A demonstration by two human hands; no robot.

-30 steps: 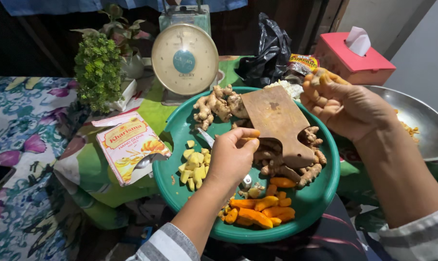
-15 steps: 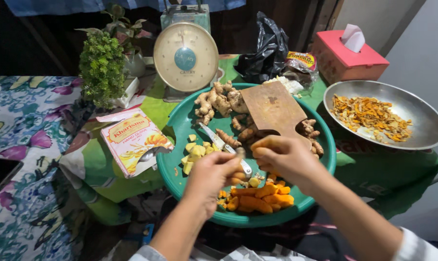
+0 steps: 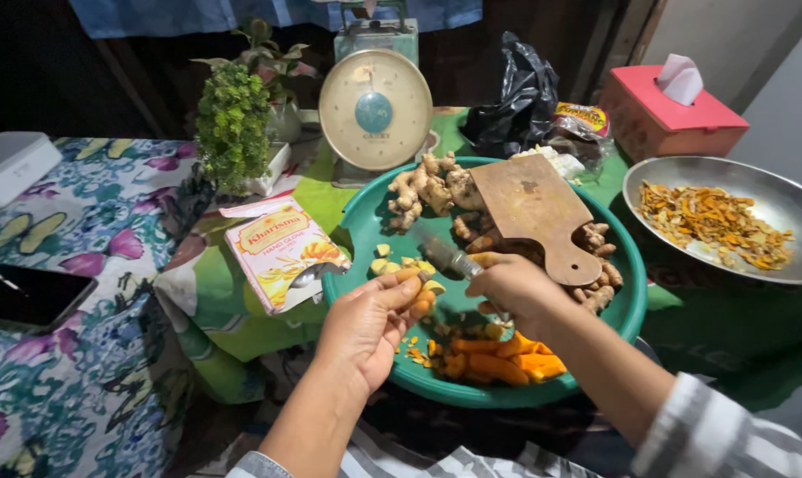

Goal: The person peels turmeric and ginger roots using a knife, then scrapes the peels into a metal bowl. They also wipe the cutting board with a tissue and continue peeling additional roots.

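the left hand point(image 3: 370, 323) is curled, its fingertips pinching a small orange root piece point(image 3: 416, 288) over the green basin point(image 3: 365, 226), near the basin's 9 o'clock side. the right hand point(image 3: 516, 288) is closed around a knife point(image 3: 449, 257), blade pointing to 10 o'clock, its edge just beside the root piece. at the basin's 6 o'clock lies a heap of peeled orange roots point(image 3: 494, 358), with small peel scraps point(image 3: 416, 352) at 7 o'clock. pale cut bits point(image 3: 392, 263) sit near 9 o'clock. ginger point(image 3: 432, 188) is piled at 12 o'clock, and a wooden board point(image 3: 533, 212) leans across more roots at 2 o'clock. outside the basin: a scale point(image 3: 374, 106) at 12 o'clock, a metal tray point(image 3: 772, 204) of orange peelings at 3 o'clock, a pink tissue box point(image 3: 671, 115) at 1 o'clock, a small packet point(image 3: 277, 252) at 9 o'clock.
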